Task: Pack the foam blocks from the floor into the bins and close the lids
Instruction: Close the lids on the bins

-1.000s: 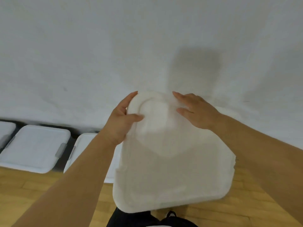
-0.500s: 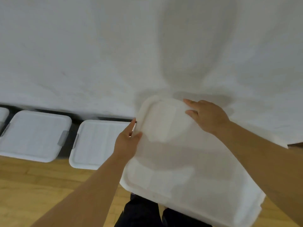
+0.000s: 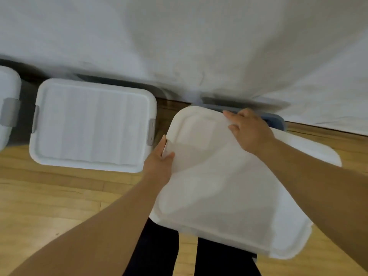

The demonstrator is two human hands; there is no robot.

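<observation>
I hold a large white bin lid [image 3: 225, 188] tilted in front of me, its far edge lowest. My left hand [image 3: 159, 162] grips the lid's left rim, thumb on top. My right hand [image 3: 249, 130] lies on the lid's far edge with its fingers curled over it. Beneath that far edge shows the blue-grey rim of a bin [image 3: 274, 119], mostly hidden by the lid. No foam blocks are in view.
A closed white bin [image 3: 91, 124] with grey latches stands to the left on the wooden floor [image 3: 49, 198]. Part of another closed bin [image 3: 8, 108] is at the far left. A white sheet [image 3: 179, 40] hangs behind the bins. My dark trouser legs [image 3: 157, 253] show below.
The lid has come down from in front of the sheet toward the floor and the blue-grey bin. My left hand slid from the lid's far corner down its left rim.
</observation>
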